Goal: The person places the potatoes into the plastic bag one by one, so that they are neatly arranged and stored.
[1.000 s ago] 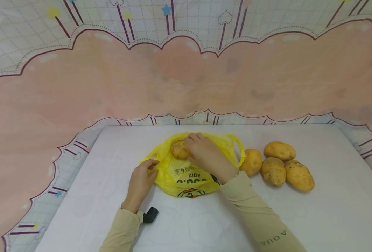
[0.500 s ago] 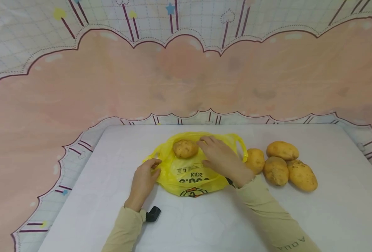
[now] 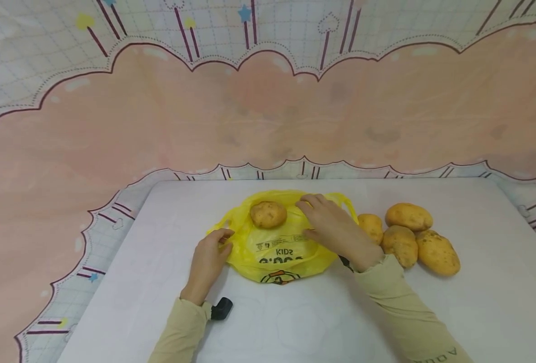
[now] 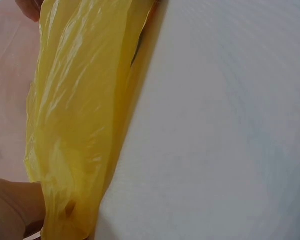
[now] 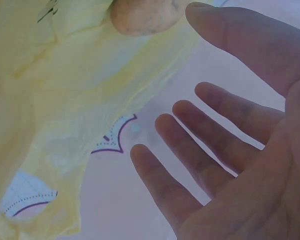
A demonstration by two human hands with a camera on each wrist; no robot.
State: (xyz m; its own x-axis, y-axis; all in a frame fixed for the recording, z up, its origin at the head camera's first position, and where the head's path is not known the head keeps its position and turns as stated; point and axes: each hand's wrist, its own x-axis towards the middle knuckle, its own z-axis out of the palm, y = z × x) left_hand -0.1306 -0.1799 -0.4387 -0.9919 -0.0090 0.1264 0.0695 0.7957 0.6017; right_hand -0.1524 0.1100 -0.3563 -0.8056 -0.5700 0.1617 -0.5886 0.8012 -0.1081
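Note:
A yellow plastic bag lies on the white table, its mouth spread wide and dark print on its side. One potato rests within the mouth. At the bag's left edge, my left hand pinches the plastic; in the left wrist view the thumb is against the yellow film and the other fingers are mostly hidden. My right hand hovers over the right part of the bag, apart from the potato. In the right wrist view its fingers are spread and hold nothing.
Several more potatoes are clustered on the table just right of the bag, beside my right forearm. A patterned cloth backdrop rises behind the table's far edge. A black wrist device sits on my left wrist.
My right hand has let go of the potato inside the bag and drawn away to the right. The left hand stays at the bag's edge.

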